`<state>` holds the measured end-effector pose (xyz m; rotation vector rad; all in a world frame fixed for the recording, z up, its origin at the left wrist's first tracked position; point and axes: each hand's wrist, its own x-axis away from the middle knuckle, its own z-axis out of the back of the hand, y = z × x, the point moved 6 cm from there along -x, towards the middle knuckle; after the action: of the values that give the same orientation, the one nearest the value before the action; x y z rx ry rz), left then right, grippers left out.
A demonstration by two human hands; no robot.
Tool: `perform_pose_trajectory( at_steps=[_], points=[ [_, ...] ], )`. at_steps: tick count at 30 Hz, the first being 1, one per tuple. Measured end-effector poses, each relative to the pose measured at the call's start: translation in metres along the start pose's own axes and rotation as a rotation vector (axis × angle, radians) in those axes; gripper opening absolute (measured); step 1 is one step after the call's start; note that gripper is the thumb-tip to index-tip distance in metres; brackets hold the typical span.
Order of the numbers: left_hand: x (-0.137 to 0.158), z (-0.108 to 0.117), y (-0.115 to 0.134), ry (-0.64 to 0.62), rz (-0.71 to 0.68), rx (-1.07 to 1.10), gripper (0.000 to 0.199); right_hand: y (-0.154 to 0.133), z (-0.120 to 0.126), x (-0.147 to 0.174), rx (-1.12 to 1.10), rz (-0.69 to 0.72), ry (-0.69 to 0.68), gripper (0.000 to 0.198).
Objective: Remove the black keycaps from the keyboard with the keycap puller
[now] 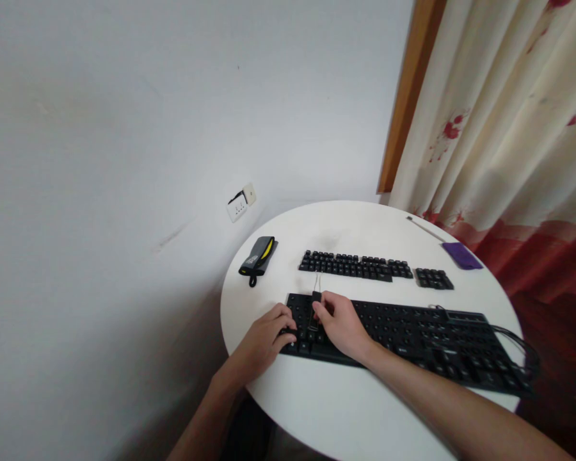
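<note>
A black keyboard lies across the front of the white round table. At its left end rests my left hand, fingers curled and closed against the keys; a dark piece shows between thumb and fingers, too small to tell from the keyboard. My right hand pinches a keycap puller with a black handle, held upright. One pair of its wires points up, and its other wire loop reaches down to the keys. Behind the keyboard, loose black keycaps stand in rows, with a smaller block of keycaps to the right.
A grey and black pouch with yellow inside lies at the back left. On the far right are a purple cloth and a thin brush-like stick. The keyboard's cable loops over the right edge. A wall with a socket borders the left.
</note>
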<state>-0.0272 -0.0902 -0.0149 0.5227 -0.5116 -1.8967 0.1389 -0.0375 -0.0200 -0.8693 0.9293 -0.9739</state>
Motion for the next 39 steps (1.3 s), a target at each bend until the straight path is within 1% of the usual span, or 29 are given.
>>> perform_pose_trajectory(
  at_steps=[2,4,5,7,9,11,12,14,15,16,18,19,22,24,27,30,33,39],
  points=[
    [0.004,-0.001,-0.001,0.034,0.002,0.021,0.009,0.001,-0.001,0.001,0.004,0.001,-0.01,0.028],
    [0.006,0.004,-0.003,0.092,0.002,0.07,0.011,0.002,-0.001,0.002,0.008,-0.002,-0.011,0.028],
    [0.005,0.01,-0.004,0.142,0.005,0.092,0.011,0.003,0.0,0.002,0.008,-0.005,-0.009,0.028],
    [-0.004,0.031,-0.008,0.272,0.011,0.113,0.012,0.003,0.0,0.002,0.003,-0.007,-0.007,0.028],
    [-0.024,0.055,-0.011,0.4,0.012,0.087,0.015,0.002,0.0,0.002,-0.005,-0.006,-0.013,0.028],
    [-0.056,0.069,-0.014,0.394,-0.047,0.053,0.016,0.0,0.0,0.002,-0.008,-0.004,-0.02,0.028],
    [-0.073,0.071,-0.015,0.367,-0.091,0.036,0.015,-0.001,0.0,0.002,-0.007,-0.006,-0.021,0.028],
    [-0.103,0.064,-0.021,0.276,-0.174,0.033,0.015,-0.002,0.001,0.002,0.001,-0.01,-0.018,0.028],
    [-0.114,0.058,-0.025,0.251,-0.195,0.036,0.016,-0.003,0.001,0.002,0.008,-0.009,-0.016,0.028],
    [-0.121,0.052,-0.031,0.252,-0.196,0.044,0.018,-0.004,0.001,0.002,0.015,-0.006,-0.015,0.028],
    [-0.127,0.037,-0.042,0.251,-0.187,0.058,0.021,-0.005,0.001,0.002,0.033,0.011,-0.016,0.027],
    [-0.127,0.028,-0.046,0.226,-0.189,0.049,0.02,-0.007,0.001,0.003,0.048,0.025,-0.023,0.027],
    [-0.124,0.015,-0.056,0.221,-0.172,-0.003,0.017,-0.011,-0.001,0.005,0.1,0.064,-0.05,0.027],
    [-0.123,0.013,-0.059,0.226,-0.194,-0.039,0.016,-0.013,-0.001,0.006,0.118,0.069,-0.062,0.027],
    [-0.125,0.012,-0.06,0.202,-0.291,-0.07,0.014,-0.014,-0.001,0.006,0.117,0.062,-0.067,0.027],
    [-0.125,0.016,-0.062,0.249,-0.353,-0.094,0.01,-0.014,0.0,0.006,0.113,0.062,-0.066,0.027],
    [-0.123,0.019,-0.065,0.308,-0.351,-0.12,0.01,-0.014,0.001,0.004,0.112,0.058,-0.056,0.027],
    [-0.122,0.021,-0.069,0.35,-0.314,-0.069,0.01,-0.015,0.001,0.004,0.123,0.065,-0.047,0.028]
  ],
)
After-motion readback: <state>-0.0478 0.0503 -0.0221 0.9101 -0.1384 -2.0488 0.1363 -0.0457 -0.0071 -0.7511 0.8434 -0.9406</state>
